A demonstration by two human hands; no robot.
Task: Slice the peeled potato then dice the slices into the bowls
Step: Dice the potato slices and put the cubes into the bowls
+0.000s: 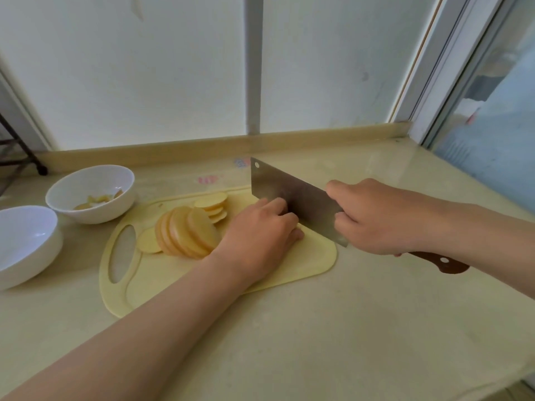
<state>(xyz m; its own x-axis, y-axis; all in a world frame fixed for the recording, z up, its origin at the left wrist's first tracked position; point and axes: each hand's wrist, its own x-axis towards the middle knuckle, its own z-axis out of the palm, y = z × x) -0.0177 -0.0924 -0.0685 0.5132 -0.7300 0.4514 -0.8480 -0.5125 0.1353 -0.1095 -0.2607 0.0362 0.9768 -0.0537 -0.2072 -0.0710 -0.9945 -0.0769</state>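
The right hand [373,218] grips the knife [292,195] where the blade meets the brown handle [443,263], with the fingers wrapped round it. The blade's edge is down on the cutting board [304,261] near its right end. The left hand [260,227] sits just left of the blade, fingers curled under and knuckles against the flat steel. Whatever it steadies is hidden beneath it, so I cannot tell whether it pins a last piece of potato.

The potato slices [185,233] lean in a fan on the left half of the board, with a few smaller rounds [212,205] stacked toward its far edge. Two white bowls stand on the bench [347,328] off the board's left end. The far bowl [95,212] holds a few yellow scraps, and the near bowl [43,250] looks empty.

This looks like the tail of the slicing, with the dicing not yet begun. A small end piece slips easily, so it should sit on a flat face with the fingertips tucked behind the knuckles. The blade's flat should ride the knuckles and the edge should never lift above them. Straight downward cuts with even steps back give even slices. For dicing, the leaning slices are best laid flat in short stacks first.
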